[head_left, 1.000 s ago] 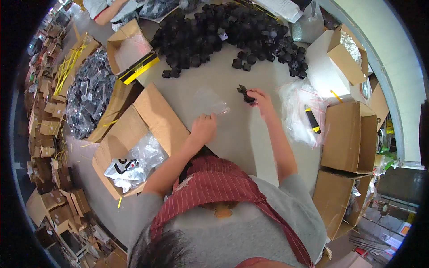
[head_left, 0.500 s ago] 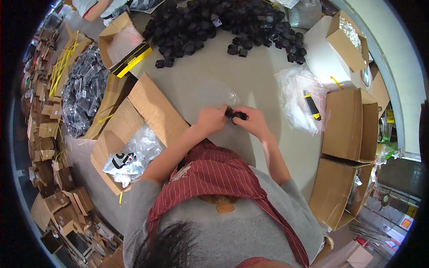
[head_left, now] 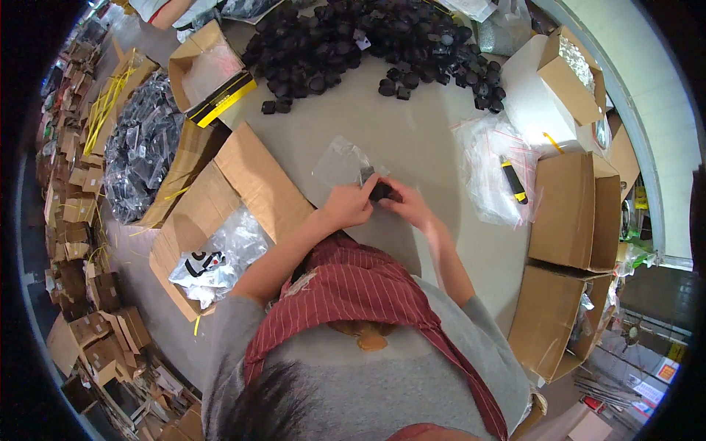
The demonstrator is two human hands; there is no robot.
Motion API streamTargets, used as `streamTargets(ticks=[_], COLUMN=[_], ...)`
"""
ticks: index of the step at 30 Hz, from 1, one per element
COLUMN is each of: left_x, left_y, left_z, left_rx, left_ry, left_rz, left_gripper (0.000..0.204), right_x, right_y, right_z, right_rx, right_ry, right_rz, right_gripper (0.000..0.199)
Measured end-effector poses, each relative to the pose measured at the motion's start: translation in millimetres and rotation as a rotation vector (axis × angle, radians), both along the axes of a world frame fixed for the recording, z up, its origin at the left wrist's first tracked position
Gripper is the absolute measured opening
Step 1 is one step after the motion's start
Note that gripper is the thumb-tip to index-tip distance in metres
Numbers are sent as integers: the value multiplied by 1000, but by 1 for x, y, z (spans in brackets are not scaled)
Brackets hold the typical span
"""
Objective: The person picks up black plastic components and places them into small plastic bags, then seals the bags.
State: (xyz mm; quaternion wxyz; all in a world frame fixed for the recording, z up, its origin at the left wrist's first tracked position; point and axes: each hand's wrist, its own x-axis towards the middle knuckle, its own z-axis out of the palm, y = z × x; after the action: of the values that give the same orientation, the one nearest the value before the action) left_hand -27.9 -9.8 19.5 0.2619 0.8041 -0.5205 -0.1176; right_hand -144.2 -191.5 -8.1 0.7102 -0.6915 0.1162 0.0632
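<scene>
Both hands met over a small black plastic part at table centre. Left hand pinched the part and the mouth of a clear plastic bag; right hand closed its fingers on the part from the other side. The bag lay flat on the grey table, just beyond the hands. Farther off sat a heap of black plastic parts. At left stood an open cardboard box, at right a yellow-black utility knife on clear bags.

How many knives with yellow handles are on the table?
1. The yellow-and-black knife lies on the clear bags, off to the side of the right hand. Others may be hidden under bags.
</scene>
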Motion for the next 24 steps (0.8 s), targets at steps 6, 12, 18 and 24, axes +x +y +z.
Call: streamTargets(ticks=[6, 12, 18, 24], left_x=[-4, -17, -16, -8], left_y=[3, 3, 9, 14], left_z=[4, 10, 4, 7], left_rx=[-85, -146, -88, -6], left_ry=[-43, -115, -81, -152], left_rz=[68, 38, 172, 282], left_gripper=[66, 66, 66, 67], right_x=[10, 24, 27, 16], right_y=[31, 50, 49, 43], right_z=[1, -20, -7, 15], right_rx=[-690, -1001, -1006, -1185], right_ry=[-108, -237, -140, -512], right_rz=[-176, -349, -145, 127], right_gripper=[45, 21, 32, 51])
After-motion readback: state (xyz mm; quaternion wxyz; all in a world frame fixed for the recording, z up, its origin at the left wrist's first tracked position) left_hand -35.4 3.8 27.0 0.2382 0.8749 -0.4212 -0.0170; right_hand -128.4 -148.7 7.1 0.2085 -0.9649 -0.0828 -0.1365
